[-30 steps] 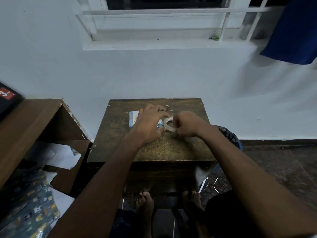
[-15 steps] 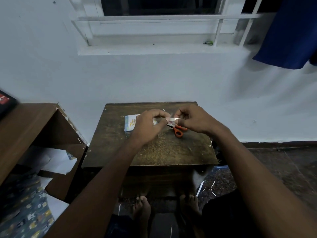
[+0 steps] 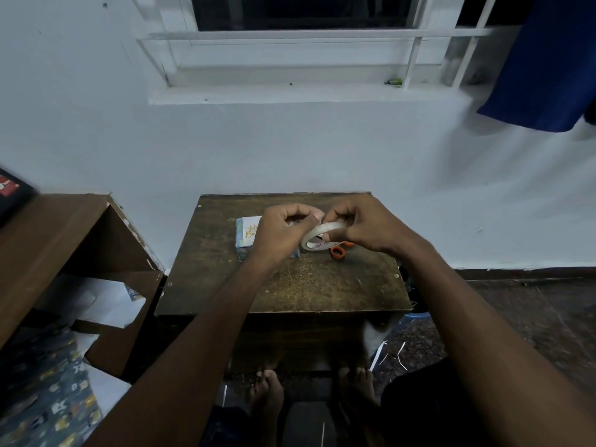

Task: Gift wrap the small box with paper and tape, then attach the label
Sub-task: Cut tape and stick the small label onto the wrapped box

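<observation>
The right hand (image 3: pixel 367 227) grips the tape roll (image 3: pixel 322 235) above the tabletop's far edge; the left hand (image 3: pixel 283 230) pinches at its rim. The freed strip could fold onto itself, being unsupported.

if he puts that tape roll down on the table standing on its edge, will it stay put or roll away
Probably it would roll: the tape roll is a thin, narrow ring, so on edge it has little to steady it. It looks light, since the right hand holds it with fingertips while the left hand pinches at its rim. Laid flat on the table, it should stay.
</observation>
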